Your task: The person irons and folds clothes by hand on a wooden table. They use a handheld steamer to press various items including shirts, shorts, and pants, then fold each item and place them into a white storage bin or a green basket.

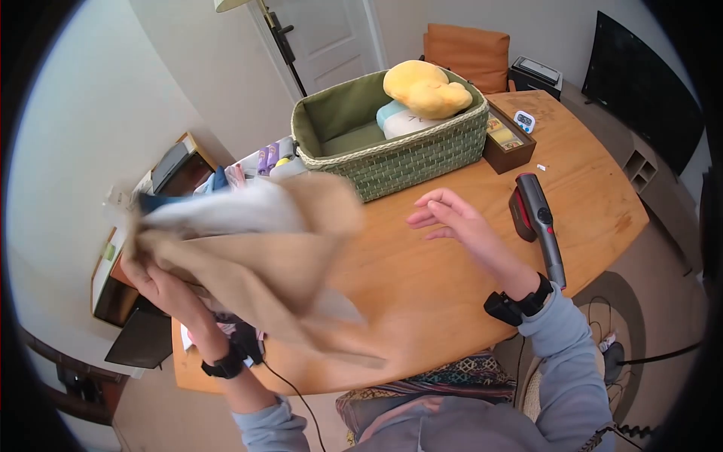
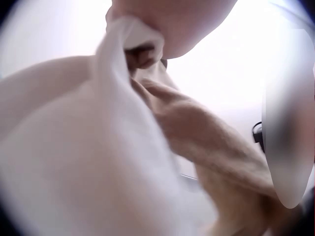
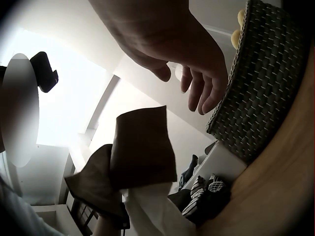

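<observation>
A tan and white cloth (image 1: 248, 264), blurred, hangs from my left hand (image 1: 162, 290) above the left part of the table. In the left wrist view the fingers (image 2: 142, 54) grip a bunched part of the cloth (image 2: 197, 123), with white folds beside tan ones. My right hand (image 1: 456, 218) is held above the table with its fingers loosely bent, holding nothing. The right wrist view shows that hand (image 3: 187, 54) apart from the cloth (image 3: 142, 147), near the woven basket (image 3: 261, 83).
The green woven basket (image 1: 422, 154) holds a yellow plush (image 1: 425, 89) and a white and blue one (image 1: 407, 120). Right of it are a brown box (image 1: 509, 154) and a small timer (image 1: 525, 121). A grey and red handheld appliance (image 1: 538, 215) lies on the table's right. Folded items (image 1: 275, 154) sit left of the basket.
</observation>
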`<state>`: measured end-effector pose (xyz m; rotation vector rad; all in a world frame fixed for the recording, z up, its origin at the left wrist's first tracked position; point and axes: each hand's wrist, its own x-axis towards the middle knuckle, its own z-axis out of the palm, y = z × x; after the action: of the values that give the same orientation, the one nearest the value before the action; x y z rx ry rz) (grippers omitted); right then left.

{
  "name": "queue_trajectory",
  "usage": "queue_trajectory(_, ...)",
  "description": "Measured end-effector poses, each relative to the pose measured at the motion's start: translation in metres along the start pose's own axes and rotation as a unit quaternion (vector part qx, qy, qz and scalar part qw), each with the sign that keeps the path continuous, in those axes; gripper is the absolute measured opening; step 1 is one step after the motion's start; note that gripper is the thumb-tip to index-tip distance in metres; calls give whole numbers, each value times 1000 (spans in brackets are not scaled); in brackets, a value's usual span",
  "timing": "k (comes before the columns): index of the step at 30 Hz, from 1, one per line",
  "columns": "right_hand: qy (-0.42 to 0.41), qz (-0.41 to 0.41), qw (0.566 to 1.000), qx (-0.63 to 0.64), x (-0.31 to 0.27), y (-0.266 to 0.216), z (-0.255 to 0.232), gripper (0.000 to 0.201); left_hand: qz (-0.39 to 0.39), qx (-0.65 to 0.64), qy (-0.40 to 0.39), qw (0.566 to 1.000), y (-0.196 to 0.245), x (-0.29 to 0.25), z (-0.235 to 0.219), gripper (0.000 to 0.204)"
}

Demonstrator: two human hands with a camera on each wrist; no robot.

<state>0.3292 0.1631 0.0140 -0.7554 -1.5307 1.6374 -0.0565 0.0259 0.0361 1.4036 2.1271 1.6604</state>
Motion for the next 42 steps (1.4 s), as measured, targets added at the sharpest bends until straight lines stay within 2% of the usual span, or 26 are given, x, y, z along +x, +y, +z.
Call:
queue_trajectory(2,-10,10,1000,-4,2,7,-5,28,-31,32,43,998,-18,-4,-21,27)
queue_trajectory(4,-23,15,1000,-9,7,10,-7,28,133,47,127,982,-7,-21,-15,24)
queue_trajectory(5,-33,24,999,-9,9,12,-8,28,92,129,-93,983,12,-11,-35,38)
queue_trajectory(6,-42,41,998,-7,8,17,-7,28,8,-150,-65,987,54,-16,-51,38)
queue_trajectory(8,-43,60,997,-4,11,20,-2,28,41,-211,178,960,103,-24,-22,25)
queue_trajectory(9,-49,70,996,-9,14,18,0,28,196,66,103,973,85,-12,-24,25)
queue_trajectory(10,-56,72,996,-14,16,19,4,28,142,102,-28,984,6,27,-63,28)
queue_trajectory(12,-116,67,990,-31,23,22,10,28,122,109,96,982,59,18,-60,30)
queue_trajectory(13,-116,63,991,-27,26,21,13,28,15,-91,151,984,69,20,-67,30)
queue_trajectory(14,-139,63,988,-34,27,21,17,29,40,-209,107,971,69,20,-69,29)
queue_trajectory(16,-159,69,984,-40,27,26,27,31,-51,-201,-12,978,73,16,-50,37)
queue_trajectory(17,-177,44,981,-67,32,31,34,39,-111,-261,-58,957,80,7,-30,39)
queue_trajectory(20,-161,-19,980,-113,29,25,66,57,-80,-375,-97,919,149,-40,16,40)
queue_trajectory(24,-81,-90,977,-173,36,25,90,77,-41,-407,-108,906,160,-42,20,40)
queue_trajectory(25,-81,-92,977,-175,35,20,88,77,3,-434,-143,890,156,-36,15,37)
queue_trajectory(27,-226,-48,972,-44,33,5,80,61,74,-492,-185,847,148,-28,12,33)
queue_trajectory(28,-225,-50,972,-45,33,6,74,61,76,-492,-186,847,147,-27,11,33)
queue_trajectory(30,-335,100,935,60,31,11,59,40,57,-502,-190,842,148,4,7,33)
queue_trajectory(31,-335,82,928,138,23,12,55,25,47,-508,-192,839,143,-8,4,33)
queue_trajectory(35,-311,43,939,139,-3,-12,49,28,1,-529,-203,824,142,-31,15,33)
queue_trajectory(37,-136,-95,986,5,-8,-14,61,31,-27,-539,-210,816,149,-51,34,33)
queue_trajectory(38,-134,-95,986,4,-10,-19,63,31,-38,-543,-213,811,151,-57,39,32)
queue_trajectory(39,-232,-30,972,-34,-9,-27,65,49,-48,-547,-214,808,149,-55,37,32)
queue_trajectory(40,-326,35,942,-71,-10,-35,67,66,-56,-551,-216,804,167,-64,68,32)
queue_trajectory(41,-315,60,922,-215,-15,-38,74,58,-66,-553,-218,801,171,-70,76,32)
queue_trajectory(42,-316,58,922,-215,-15,-25,80,58,-76,-556,-219,799,174,-76,83,32)
